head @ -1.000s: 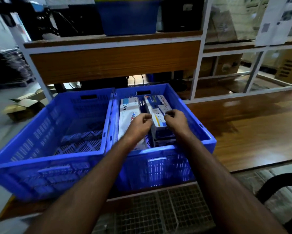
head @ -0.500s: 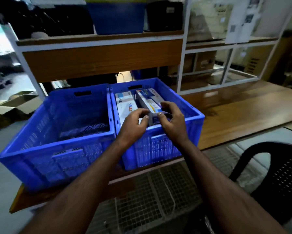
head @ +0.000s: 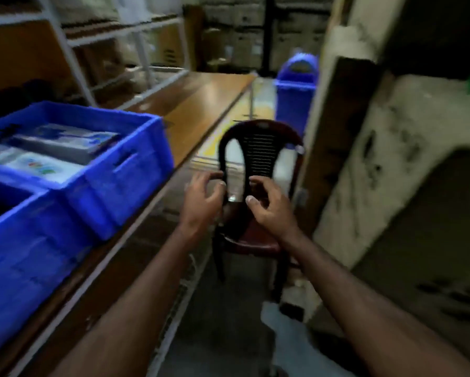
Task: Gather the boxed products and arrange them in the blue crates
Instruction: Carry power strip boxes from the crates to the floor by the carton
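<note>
Head view, blurred by motion: both hands are held out in mid-air over the aisle, in front of a dark plastic chair (head: 258, 159). The left hand (head: 204, 198) has its fingers loosely spread and bent, thumb apart, and grips nothing. The right hand (head: 266, 204) is likewise released, its fingers relaxed and slightly curved with a thumbnail showing toward the camera; nothing lies between its fingers. The two hands are near each other but apart, with the chair's slatted back showing in the gap between them. Whether either hand touches the chair back cannot be told through the blur.

To the left of the hands, a long wooden worktop (head: 201, 104) runs from near to far. On its near-left part stand two blue crates side by side, touching. The farther blue crate (head: 135, 170) holds the boxed products (head: 62, 145): pale flat cartons lying on their sides in a stack, the top one grey-white with blue print, another beneath and nearer with coloured marks. The nearer blue crate (head: 32, 262) sits at the left edge; its inside is dark and what it holds cannot be made out.

Behind the crates rises a white-framed shelf rack (head: 73, 53) with brown boxes on it. Far down the aisle stands a blue bin (head: 296, 88) with a rounded lid. Large cardboard sheets (head: 391, 164) lean along the right side.
</note>
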`<action>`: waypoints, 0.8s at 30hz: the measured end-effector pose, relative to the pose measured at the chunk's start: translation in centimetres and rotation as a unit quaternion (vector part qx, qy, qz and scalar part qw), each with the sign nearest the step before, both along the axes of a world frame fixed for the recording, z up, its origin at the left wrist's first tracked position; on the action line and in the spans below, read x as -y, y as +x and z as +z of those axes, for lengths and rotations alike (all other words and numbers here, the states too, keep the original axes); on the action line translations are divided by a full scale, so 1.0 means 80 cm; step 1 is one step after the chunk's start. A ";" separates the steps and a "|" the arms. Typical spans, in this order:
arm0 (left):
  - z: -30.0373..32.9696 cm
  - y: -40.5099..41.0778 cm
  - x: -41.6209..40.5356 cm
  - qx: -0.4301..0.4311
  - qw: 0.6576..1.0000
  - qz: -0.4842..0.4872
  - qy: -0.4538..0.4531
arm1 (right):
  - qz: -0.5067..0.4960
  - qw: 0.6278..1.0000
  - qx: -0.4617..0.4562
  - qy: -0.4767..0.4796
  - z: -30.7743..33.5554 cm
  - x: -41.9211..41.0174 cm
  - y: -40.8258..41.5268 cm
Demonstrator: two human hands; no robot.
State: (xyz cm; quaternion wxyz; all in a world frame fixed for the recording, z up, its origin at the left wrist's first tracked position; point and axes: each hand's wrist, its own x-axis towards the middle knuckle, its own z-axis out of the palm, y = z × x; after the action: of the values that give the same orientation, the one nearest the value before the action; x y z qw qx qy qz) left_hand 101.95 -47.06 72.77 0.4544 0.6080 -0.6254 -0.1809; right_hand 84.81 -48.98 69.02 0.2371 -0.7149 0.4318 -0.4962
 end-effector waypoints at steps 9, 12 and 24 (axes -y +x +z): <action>-0.046 -0.314 -0.108 0.046 0.934 -0.337 0.108 | -0.267 0.958 -0.003 0.101 -0.056 -0.199 -0.312; -0.061 -0.415 -0.161 0.073 0.906 -0.398 0.125 | -0.332 0.933 0.033 0.135 -0.076 -0.287 -0.403; -0.133 -0.809 -0.499 0.132 0.759 -0.611 0.183 | -0.552 0.805 0.077 0.203 -0.160 -0.726 -0.705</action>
State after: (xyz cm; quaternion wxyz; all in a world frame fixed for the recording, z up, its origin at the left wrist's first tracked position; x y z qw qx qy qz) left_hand 37.23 -7.16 62.17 0.0405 0.1867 -0.8727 -0.4494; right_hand 28.38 9.11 56.22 0.0953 -0.2509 0.8250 -0.4974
